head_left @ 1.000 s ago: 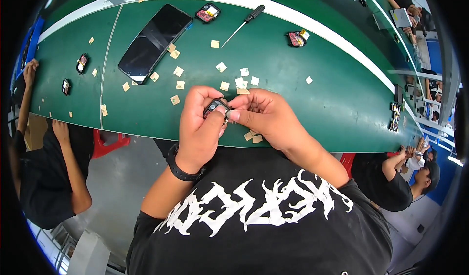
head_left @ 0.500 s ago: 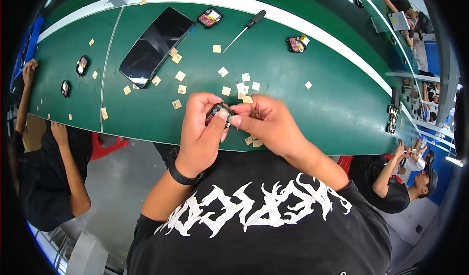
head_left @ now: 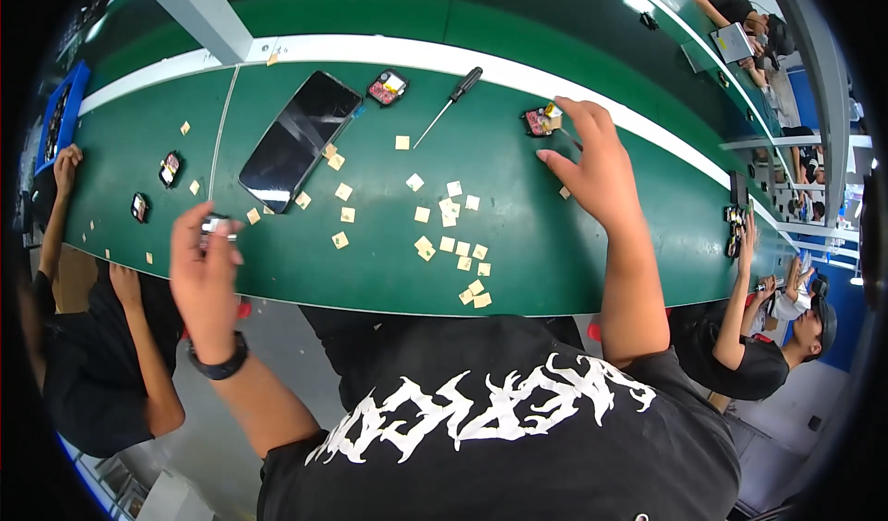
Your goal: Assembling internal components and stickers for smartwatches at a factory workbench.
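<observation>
Left hand: my left hand [head_left: 205, 276] is raised near the front edge of the belt, fingers pinched shut on a small dark module [head_left: 215, 226], a squarish piece with a pale glint on top; a black band sits on that wrist.
Right hand: my right hand [head_left: 592, 165] is stretched far out, fingers spread apart and holding nothing, the fingertips just at another small module [head_left: 538, 120], dark-framed with pink and yellow spots.
Belt: the green belt [head_left: 518, 243] is smooth and matte, with a white stripe along its far side.
Squares: tan, flat paper-like squares [head_left: 453, 243] lie scattered in the middle, some touching each other.
Phone: a black glossy phone [head_left: 301, 139], a long rounded slab, lies tilted to the left of centre.
Screwdriver: a thin screwdriver [head_left: 450, 105] with a black handle lies between the phone and my right hand.
Other modules: three more lie on the belt, one [head_left: 388, 86] by the phone's far end, two [head_left: 170, 167] [head_left: 140, 206] to the left.
</observation>
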`<state>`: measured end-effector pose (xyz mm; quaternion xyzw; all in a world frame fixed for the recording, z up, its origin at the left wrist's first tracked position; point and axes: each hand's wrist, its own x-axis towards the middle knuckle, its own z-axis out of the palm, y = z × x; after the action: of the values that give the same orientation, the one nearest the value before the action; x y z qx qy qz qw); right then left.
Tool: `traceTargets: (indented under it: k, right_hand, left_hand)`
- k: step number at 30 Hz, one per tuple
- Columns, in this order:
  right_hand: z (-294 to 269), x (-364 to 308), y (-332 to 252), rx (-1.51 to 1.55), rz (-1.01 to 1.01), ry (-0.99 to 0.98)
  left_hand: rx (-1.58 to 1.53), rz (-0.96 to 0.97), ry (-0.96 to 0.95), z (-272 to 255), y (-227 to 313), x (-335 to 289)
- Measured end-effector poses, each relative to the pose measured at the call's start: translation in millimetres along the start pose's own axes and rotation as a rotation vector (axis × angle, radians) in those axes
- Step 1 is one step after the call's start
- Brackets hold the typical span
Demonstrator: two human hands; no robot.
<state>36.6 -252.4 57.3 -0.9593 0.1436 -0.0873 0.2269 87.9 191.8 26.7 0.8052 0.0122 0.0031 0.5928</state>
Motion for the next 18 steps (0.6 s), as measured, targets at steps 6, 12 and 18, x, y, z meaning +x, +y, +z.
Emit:
traceTargets:
  k: [6, 12, 18]
  right_hand:
    - [8.5, 21.7, 28.2, -0.020, -0.169, -0.185]
    - [14.3, 25.4, 22.3, 0.124, -0.113, -0.178]
    - [10.2, 1.2, 16.6, 0.230, -0.194, -0.098]
  left_hand:
    - [-0.140, -0.081, 0.116, -55.7, -30.2, 30.5]
    - [-0.154, -0.171, 0.100, -78.5, -49.0, 33.0]
    - [-0.034, -0.138, 0.084, -81.0, -54.0, 54.6]
